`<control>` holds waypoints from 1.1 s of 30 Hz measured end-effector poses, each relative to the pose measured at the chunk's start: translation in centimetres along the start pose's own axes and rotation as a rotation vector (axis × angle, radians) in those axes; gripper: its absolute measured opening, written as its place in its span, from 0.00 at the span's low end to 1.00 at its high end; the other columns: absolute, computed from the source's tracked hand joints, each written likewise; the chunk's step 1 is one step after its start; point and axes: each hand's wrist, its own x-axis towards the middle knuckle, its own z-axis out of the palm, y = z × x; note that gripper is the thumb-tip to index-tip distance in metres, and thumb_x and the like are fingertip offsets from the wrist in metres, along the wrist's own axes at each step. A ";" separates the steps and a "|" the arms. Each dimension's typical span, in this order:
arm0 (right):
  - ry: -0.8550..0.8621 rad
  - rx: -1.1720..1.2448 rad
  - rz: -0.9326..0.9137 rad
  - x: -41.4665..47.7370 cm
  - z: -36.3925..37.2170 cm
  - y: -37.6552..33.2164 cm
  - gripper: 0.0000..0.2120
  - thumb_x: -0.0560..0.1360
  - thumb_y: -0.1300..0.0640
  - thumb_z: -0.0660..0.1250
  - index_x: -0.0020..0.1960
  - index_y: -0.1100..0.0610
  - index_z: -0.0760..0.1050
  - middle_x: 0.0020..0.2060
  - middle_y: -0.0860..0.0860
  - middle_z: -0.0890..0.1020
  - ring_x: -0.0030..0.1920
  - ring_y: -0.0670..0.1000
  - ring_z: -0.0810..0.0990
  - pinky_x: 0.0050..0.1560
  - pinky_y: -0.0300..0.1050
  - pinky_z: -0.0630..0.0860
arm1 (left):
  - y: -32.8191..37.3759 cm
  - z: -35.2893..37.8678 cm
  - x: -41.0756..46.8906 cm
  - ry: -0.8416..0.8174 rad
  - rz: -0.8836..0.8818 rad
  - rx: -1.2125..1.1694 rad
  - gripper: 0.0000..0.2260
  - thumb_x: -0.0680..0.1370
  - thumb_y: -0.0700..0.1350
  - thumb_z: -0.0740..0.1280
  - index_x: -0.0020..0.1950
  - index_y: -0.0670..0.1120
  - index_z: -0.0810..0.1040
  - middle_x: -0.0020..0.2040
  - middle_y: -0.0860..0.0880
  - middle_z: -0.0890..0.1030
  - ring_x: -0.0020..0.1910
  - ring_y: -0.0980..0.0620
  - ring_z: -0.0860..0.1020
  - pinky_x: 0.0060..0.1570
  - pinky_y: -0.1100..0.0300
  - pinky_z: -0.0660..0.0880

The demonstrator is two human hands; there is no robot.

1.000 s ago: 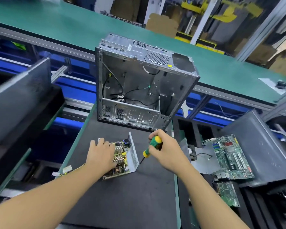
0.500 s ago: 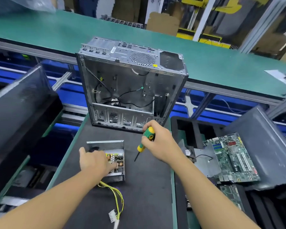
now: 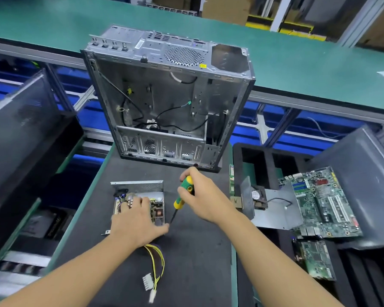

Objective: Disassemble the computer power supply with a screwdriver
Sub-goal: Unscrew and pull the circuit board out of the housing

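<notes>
Lying on the mat (image 3: 197,262) is one power supply (image 3: 157,209) — lidless, board bared, yellow wires (image 3: 159,258) trailing; left hand (image 3: 135,222) presses it, fingers flat together; right hand (image 3: 202,196) curls its fingers round one green-yellow screwdriver (image 3: 182,196).

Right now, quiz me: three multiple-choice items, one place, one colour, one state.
1. The open grey metal power supply lies: A on the black mat before the empty metal computer case; B inside that case; C on the floor.
2. The screwdriver's handle is: A red; B green and yellow; C blue.
3. The left hand: A grips the screwdriver; B hangs idle; C rests on the power supply.
A, it sits on the mat; B, seen in the right hand; C, fingers lie over it.
</notes>
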 end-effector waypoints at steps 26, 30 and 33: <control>-0.286 -0.084 -0.179 -0.7 3.8 -2.8 0.08 0.80 0.51 0.62 0.56 0.51 0.66 0.47 0.48 0.76 0.43 0.48 0.72 0.41 0.48 0.68 | -2.0 -1.4 2.2 0.063 0.221 0.190 0.20 0.82 0.53 0.55 0.73 0.48 0.63 0.67 0.47 0.68 0.65 0.42 0.68 0.60 0.50 0.72; -0.323 -0.088 -0.148 -0.5 4.4 -2.5 0.07 0.80 0.51 0.61 0.56 0.49 0.65 0.49 0.48 0.77 0.47 0.52 0.74 0.49 0.55 0.74 | -2.5 -0.9 2.8 0.051 0.294 0.270 0.18 0.82 0.49 0.53 0.72 0.48 0.65 0.67 0.47 0.68 0.63 0.42 0.67 0.63 0.50 0.69; -0.330 -0.111 -0.130 -0.7 4.7 -2.1 0.07 0.80 0.50 0.61 0.56 0.49 0.65 0.48 0.47 0.76 0.45 0.52 0.73 0.48 0.55 0.74 | -2.7 -0.4 3.4 0.014 0.349 0.361 0.16 0.81 0.48 0.53 0.68 0.47 0.67 0.66 0.47 0.69 0.64 0.42 0.68 0.62 0.47 0.68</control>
